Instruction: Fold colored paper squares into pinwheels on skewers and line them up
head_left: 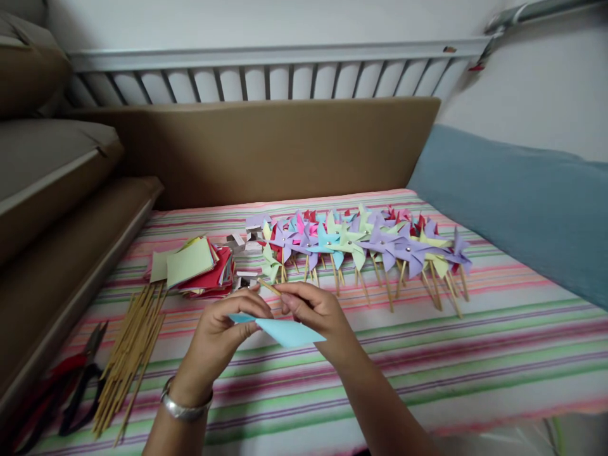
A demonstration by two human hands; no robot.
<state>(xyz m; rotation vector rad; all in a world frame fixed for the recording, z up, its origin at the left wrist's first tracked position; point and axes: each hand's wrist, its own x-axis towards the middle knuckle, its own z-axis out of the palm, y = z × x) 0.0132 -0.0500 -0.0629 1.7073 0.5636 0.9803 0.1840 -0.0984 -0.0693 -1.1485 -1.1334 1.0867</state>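
Note:
My left hand [232,320] is closed on a light blue paper pinwheel [291,332], pinching its folded middle between thumb and fingers. One blade of the paper reaches right, below my other hand. My right hand [316,310] grips a thin wooden stick [270,287], whose tip points up and left above the blue paper. Whether stick and paper touch is hidden by my fingers. Just beyond my hands, many paper pinwheels [349,242] on sticks lie in an overlapping row, in purple, green, blue, yellow, pink and red.
A stack of coloured paper squares [190,265] lies left of small boxes [247,242]. Nearer me are a bundle of wooden sticks [128,354] and scissors [85,380]. Cushions [61,171] rise at the left edge. A brown board [285,152] stands behind the striped cloth [427,373].

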